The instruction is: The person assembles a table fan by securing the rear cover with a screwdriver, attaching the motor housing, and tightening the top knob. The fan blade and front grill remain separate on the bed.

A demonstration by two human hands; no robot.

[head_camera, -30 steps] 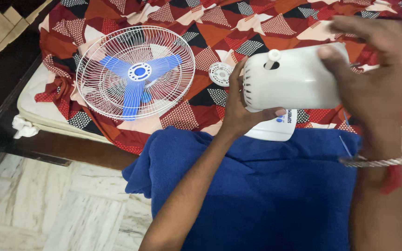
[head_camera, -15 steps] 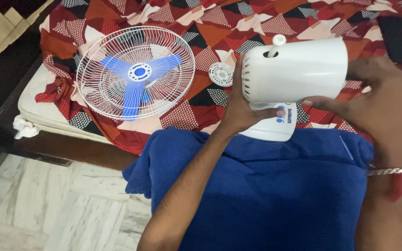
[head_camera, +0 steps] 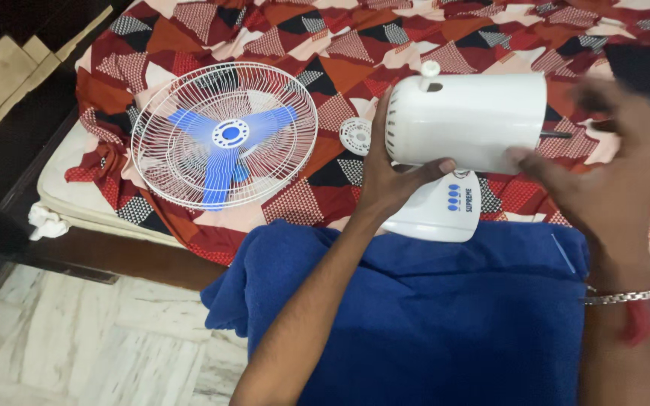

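Your left hand (head_camera: 389,177) grips the vented rear of the white plastic fan motor housing (head_camera: 468,120), held above the blue cloth (head_camera: 430,316). Your right hand (head_camera: 611,169), fingers spread, has slipped off its front near the bare shaft. At ten o'clock, the white wire grille with blue blades (head_camera: 225,135) lies on the patterned bed (head_camera: 340,45).
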